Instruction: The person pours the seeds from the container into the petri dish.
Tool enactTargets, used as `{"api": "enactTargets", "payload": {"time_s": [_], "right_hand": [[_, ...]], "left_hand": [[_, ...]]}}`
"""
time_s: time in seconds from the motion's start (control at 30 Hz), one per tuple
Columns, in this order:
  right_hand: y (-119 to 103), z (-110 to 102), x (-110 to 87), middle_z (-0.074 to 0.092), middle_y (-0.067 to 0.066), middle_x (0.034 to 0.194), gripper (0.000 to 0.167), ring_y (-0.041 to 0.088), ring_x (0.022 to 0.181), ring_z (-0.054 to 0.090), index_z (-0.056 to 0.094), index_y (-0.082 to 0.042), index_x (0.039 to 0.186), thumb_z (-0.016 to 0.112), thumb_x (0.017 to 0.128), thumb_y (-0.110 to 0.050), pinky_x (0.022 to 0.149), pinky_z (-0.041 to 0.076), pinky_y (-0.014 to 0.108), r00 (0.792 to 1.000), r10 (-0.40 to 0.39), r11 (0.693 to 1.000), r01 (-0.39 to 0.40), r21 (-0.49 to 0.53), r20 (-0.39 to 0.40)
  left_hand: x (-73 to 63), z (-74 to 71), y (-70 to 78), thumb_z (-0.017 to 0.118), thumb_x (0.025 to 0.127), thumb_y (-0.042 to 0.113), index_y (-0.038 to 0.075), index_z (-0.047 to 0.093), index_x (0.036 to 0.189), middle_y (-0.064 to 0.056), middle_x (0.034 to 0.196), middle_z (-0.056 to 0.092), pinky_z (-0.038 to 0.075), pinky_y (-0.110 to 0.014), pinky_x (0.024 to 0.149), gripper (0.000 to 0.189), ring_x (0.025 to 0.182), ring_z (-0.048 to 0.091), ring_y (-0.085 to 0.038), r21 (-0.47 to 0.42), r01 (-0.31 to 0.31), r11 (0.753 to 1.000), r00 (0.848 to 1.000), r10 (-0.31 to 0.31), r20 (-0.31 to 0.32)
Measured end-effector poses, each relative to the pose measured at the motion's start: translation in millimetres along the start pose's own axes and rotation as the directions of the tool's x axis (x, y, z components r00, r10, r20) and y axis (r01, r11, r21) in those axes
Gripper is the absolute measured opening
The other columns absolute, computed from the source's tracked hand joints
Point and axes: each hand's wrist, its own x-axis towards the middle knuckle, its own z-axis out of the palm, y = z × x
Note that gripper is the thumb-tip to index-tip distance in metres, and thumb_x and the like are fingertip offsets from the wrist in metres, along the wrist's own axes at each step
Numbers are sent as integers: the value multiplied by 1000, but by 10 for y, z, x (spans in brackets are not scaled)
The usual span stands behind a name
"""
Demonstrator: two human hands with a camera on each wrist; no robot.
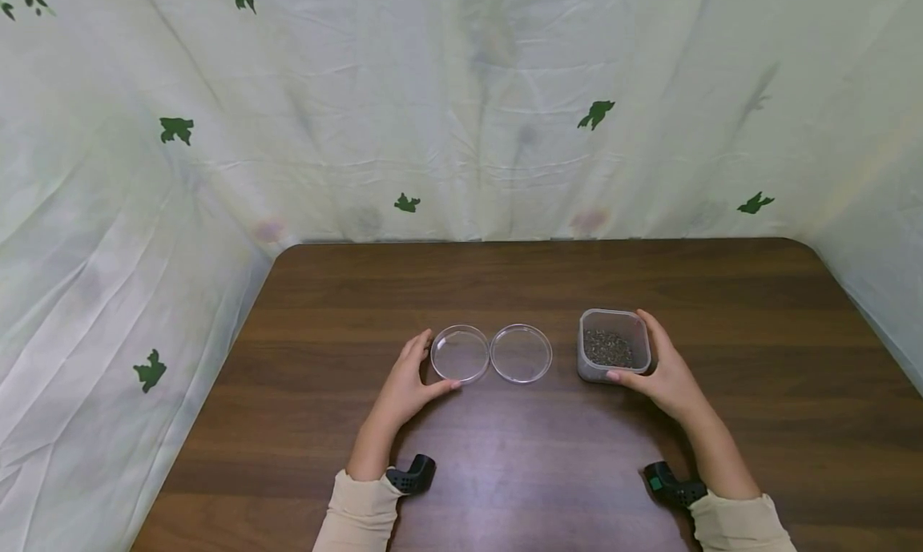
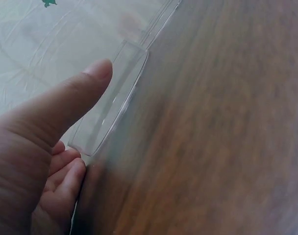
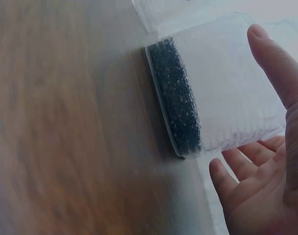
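Two round, clear petri dish halves (image 1: 521,381) lie side by side on the table, their rims close together. My left hand (image 1: 406,388) holds the left petri dish half (image 1: 461,380), thumb at its near rim and fingers around its left side. In the left wrist view the thumb (image 2: 73,100) overlaps the dish's clear wall (image 2: 107,115). To the right, a square clear plastic tub (image 1: 594,373) holds a layer of dark grains (image 1: 607,348). My right hand (image 1: 671,376) grips this tub, thumb at the near rim and fingers around the right side.
The brown wooden table (image 1: 505,472) has rounded back corners. A white curtain (image 1: 447,119) with green bird shapes hangs behind and at both sides. Black devices are worn on the left wrist (image 1: 414,476) and right wrist (image 1: 672,485).
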Motion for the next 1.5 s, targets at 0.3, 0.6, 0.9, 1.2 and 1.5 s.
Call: {"api": "enactTargets", "payload": {"time_s": [0.3,0.6,0.9,1.2,1.5], "right_hand": [[-272,-8,-70,17,27,141,98,46,127,15,10,-2,143,76,70,-7,92,18,66,1000,-10,996,10,88,-2],[-356,-9,-83,20,29,139,94,46,126,16,12,4,140,74,70,1,94,19,62,999,-38,989,41,140,-21],[-280,29,-72,26,26,138,91,42,126,22,17,4,140,74,69,3,98,22,51,998,-42,988,50,148,-56],[-73,51,-31,30,19,139,94,33,125,28,18,-6,142,75,69,3,94,27,11,992,-65,974,88,209,-112],[-222,70,22,33,15,139,92,20,126,31,23,-10,141,75,67,5,96,28,13,986,-97,955,131,267,-138]], "left_hand": [[-5,11,-22,82,64,21,-6,34,134,-21,130,38,38,-35,95,89,108,52,-29,-42,-13,999,1000,13,-12],[1,22,-31,81,65,23,-3,40,132,-18,127,42,41,-34,91,83,106,53,-28,-26,-28,999,999,27,-17],[-9,23,-39,81,65,23,-3,40,131,-18,127,42,41,-35,91,82,106,53,-29,-25,-22,999,1000,22,-16],[-16,24,-29,80,66,25,-4,40,131,-18,127,42,40,-37,92,83,106,53,-29,-17,-22,1000,1000,22,-10],[-24,16,-18,80,65,26,-3,40,132,-17,127,42,41,-37,92,82,106,53,-29,-17,-24,1000,1000,23,-15]]}}
